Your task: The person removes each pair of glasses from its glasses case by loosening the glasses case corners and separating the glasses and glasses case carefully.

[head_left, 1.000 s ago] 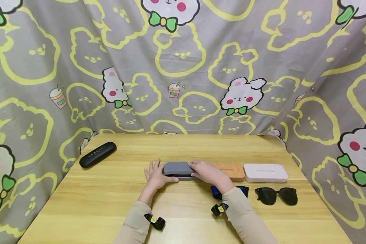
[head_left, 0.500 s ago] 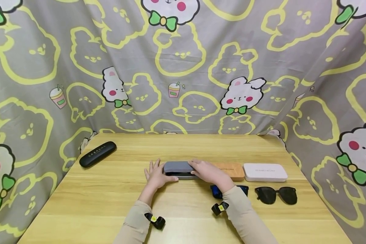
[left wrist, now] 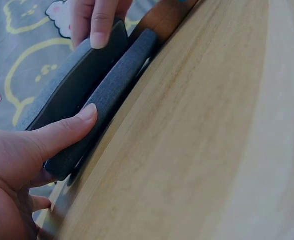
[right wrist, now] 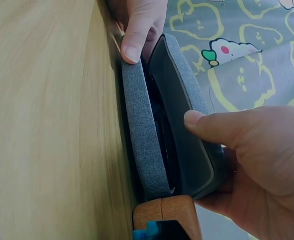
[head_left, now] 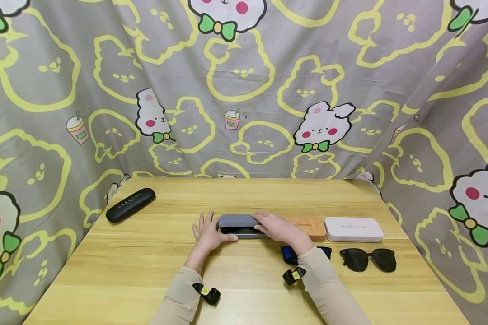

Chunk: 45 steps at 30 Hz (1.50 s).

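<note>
Nearest, I see dark sunglasses [head_left: 358,260] on the worktop [head_left: 244,284], in front and right of the grey case [head_left: 239,220]. At this case, the left hand [head_left: 208,237] presses its thumb on the base [right wrist: 144,120], fingers spread; the right hand [head_left: 278,228] pinches the partly raised lid [right wrist: 179,120]. I judge the case light, stiff, little slippery; better to hold its base's end and lid's front rim. Farther, behind and left of it, lies the black case [head_left: 131,205].

black case [head_left: 131,205], far left | white case [head_left: 354,230], right | patterned curtain [head_left: 244,95], behind
</note>
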Available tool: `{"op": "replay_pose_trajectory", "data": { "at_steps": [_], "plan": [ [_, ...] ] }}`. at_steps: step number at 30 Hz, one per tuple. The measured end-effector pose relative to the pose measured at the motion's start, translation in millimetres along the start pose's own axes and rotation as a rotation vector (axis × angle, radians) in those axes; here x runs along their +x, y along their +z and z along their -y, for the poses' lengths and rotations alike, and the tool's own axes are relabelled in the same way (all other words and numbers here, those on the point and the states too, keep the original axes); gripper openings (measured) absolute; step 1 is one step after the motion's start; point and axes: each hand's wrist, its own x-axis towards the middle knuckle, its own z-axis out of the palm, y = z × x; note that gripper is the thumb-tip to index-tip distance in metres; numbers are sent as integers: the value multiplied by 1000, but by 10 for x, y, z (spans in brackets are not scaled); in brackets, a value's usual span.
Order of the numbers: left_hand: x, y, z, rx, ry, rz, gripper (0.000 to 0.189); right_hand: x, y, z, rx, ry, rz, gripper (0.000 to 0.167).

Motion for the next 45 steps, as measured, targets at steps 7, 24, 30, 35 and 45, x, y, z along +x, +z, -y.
{"op": "replay_pose_trajectory", "data": {
  "at_steps": [7, 24, 30, 35, 45],
  "plan": [
    [3, 2, 4, -6, 2, -6, 91, 12, 0, -18, 42, -21, -13, 47],
    [-15, -6, -21, -5, -11, -6, 95, 42, 22, -43, 36, -49, -30, 45],
    [-13, -11, -23, -11, -11, -5, 95, 48, 11, -31, 61, -25, -17, 46],
    [-15, -12, -21, 0, -8, -10, 94, 58, 11, -45, 69, -24, -9, 46],
    [-32, -8, -10, 55, 31, -13, 97, 96, -54, -121, 172, -15, -110, 39]
  ]
}}
